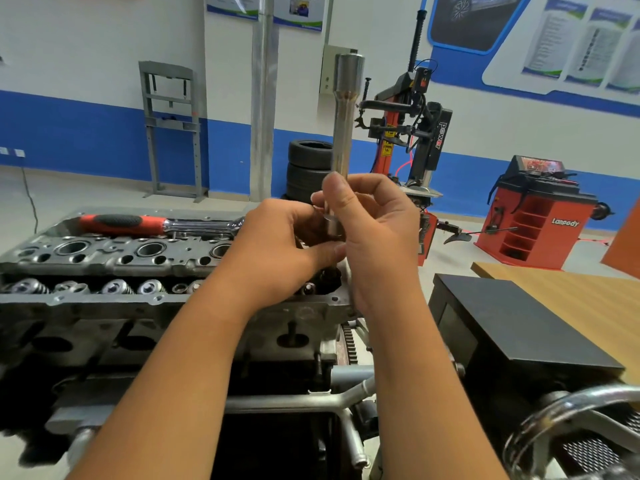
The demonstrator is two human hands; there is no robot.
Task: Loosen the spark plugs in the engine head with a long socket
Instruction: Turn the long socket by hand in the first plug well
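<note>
Upright, a long socket, polished steel, wider top, in both hands.

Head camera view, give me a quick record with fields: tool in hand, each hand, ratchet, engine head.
tool in hand: long socket, upright, raised above the engine head
right hand: grips the socket's lower shaft
left hand: holds the socket's bottom end
ratchet: red-handled, lying on the engine head's far side, untouched
engine head: plug wells open, valve springs visible
</note>
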